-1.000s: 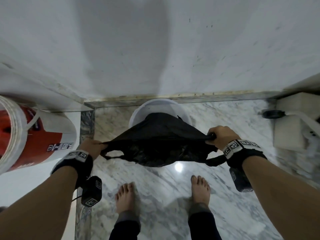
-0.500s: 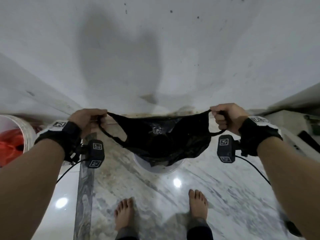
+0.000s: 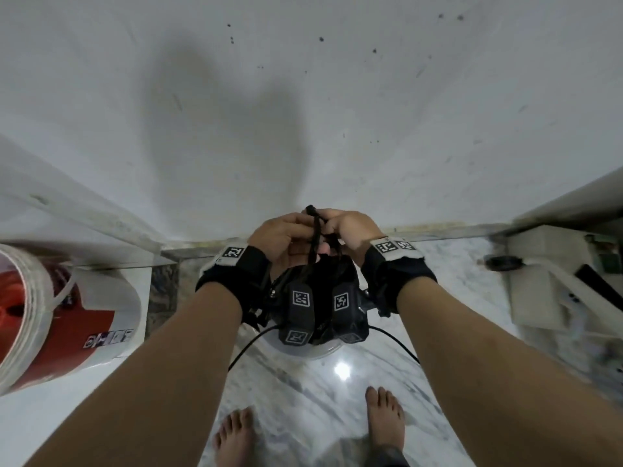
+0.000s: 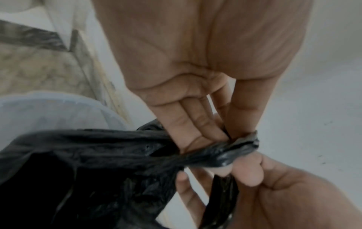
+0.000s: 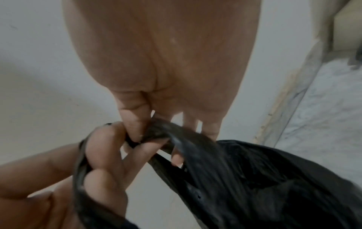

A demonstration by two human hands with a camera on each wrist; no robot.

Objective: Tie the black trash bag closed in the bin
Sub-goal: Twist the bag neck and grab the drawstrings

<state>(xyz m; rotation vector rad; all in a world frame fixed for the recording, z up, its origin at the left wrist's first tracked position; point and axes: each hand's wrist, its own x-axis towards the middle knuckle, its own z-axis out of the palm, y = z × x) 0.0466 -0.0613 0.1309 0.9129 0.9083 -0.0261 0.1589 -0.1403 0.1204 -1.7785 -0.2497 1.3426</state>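
Observation:
The black trash bag [image 3: 338,276] hangs in the white bin [image 3: 325,351], mostly hidden behind my wrist cameras. My left hand [image 3: 286,237] and right hand [image 3: 350,230] meet above it, against the wall. Each pinches one twisted handle strand [image 3: 316,230] of the bag. In the left wrist view my left hand [image 4: 221,136] holds a strand [image 4: 239,148] between thumb and fingers, with the bin [image 4: 49,111] below it. In the right wrist view my right hand [image 5: 145,131] pinches the other strand [image 5: 176,136], and the bag [image 5: 274,186] hangs open below.
A red-and-white bucket [image 3: 50,325] lies at the left. A beige box [image 3: 546,281] and a black disc [image 3: 504,262] sit on the marble floor at the right. The white wall is directly behind the bin. My bare feet [image 3: 384,419] stand just in front of it.
My hands were spread wide, stretching the bag's handles apart. They have come together at the middle over the bin, and the two strands now cross between my fingers.

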